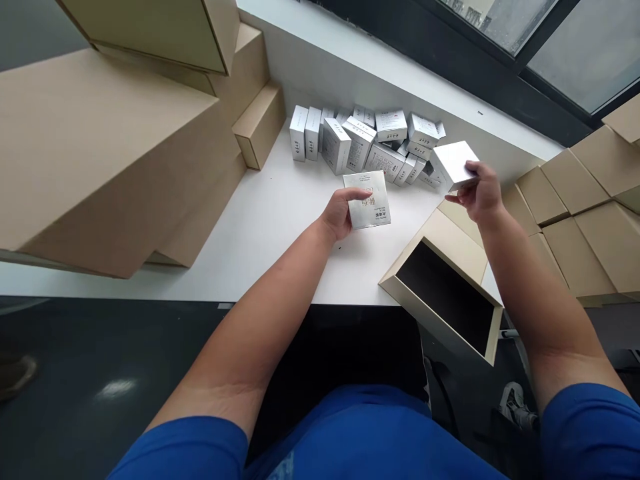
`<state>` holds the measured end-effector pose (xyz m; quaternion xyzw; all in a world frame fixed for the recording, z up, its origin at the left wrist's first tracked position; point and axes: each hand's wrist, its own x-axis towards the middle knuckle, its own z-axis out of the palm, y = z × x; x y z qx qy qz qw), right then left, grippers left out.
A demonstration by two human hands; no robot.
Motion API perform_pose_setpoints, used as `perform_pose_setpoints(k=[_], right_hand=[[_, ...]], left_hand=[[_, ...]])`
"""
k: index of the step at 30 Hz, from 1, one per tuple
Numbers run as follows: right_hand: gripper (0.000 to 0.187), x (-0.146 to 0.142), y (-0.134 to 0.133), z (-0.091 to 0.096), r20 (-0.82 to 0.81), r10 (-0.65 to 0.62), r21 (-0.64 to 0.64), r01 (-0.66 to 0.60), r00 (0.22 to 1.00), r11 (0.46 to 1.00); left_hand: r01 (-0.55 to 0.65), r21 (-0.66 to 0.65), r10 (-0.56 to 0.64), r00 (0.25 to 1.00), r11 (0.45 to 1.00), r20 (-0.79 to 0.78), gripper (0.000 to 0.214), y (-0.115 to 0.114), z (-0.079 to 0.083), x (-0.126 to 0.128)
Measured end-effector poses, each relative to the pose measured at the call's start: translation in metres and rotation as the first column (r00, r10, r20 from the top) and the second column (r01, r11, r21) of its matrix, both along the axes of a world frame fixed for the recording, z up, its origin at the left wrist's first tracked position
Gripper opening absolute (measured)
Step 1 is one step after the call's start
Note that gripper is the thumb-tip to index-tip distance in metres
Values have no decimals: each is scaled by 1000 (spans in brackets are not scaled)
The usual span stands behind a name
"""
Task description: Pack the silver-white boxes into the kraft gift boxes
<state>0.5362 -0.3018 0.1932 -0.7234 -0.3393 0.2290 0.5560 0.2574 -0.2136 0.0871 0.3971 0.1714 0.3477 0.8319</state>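
Note:
My left hand [341, 212] is closed around a flat silver-white carton [373, 210], its printed face turned up and the thumb lying across it. Out to the right, my right hand [483, 192] grips another small white carton [454, 163] by its right edge, held above the table. Behind both hands a loose group of similar cartons [359, 143] stands and leans against the wall, some upright, some stacked. Below my right hand an open beige box [413, 263] with a dark inside tilts over the table's front edge.
Large brown boxes [120, 127] are piled at the left of the white table [280, 247], with a smaller brown box [260, 127] behind them. More brown boxes [575, 207] are stacked at the right. A window [590, 53] is at the back, and a shoe [517, 405] shows on the floor.

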Motion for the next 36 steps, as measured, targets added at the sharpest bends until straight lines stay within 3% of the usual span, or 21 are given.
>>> perform_pose_setpoints(k=[5,9,14,19,23,26,29,36], right_hand=[[34,-55,-27,13,-59,342,3,-342,938,940],[41,-91,-30,7,88,496,33,-500,864,865],[38,-119,-26,-10,355,360,152,-433,863,888],[47,-130,-7,-36,306,391,128,-444,868,887],[55,-130,8,-58,146,447,-49,-445,882,894],[62,-130,10,-66,171,463,-229,-422,870,877],[74,-129,6,-68,291,542,-320,-453,788,832],[124,-117,5,-74,556,684,-400,-570,472,718]], left_hand=[[-48,27,47,999,999,10,78,-1,-1,0],[-40,-2,40,995,999,87,68,1,-4,0],[-62,-36,67,987,997,145,58,4,-6,0],[-43,-36,48,985,998,165,61,3,-2,-1],[-31,-10,32,979,999,203,69,0,2,-4],[-30,12,27,981,999,192,74,-1,1,-4],[-37,48,26,978,998,206,74,1,-3,-3],[43,157,-81,966,987,244,69,3,-6,-8]])
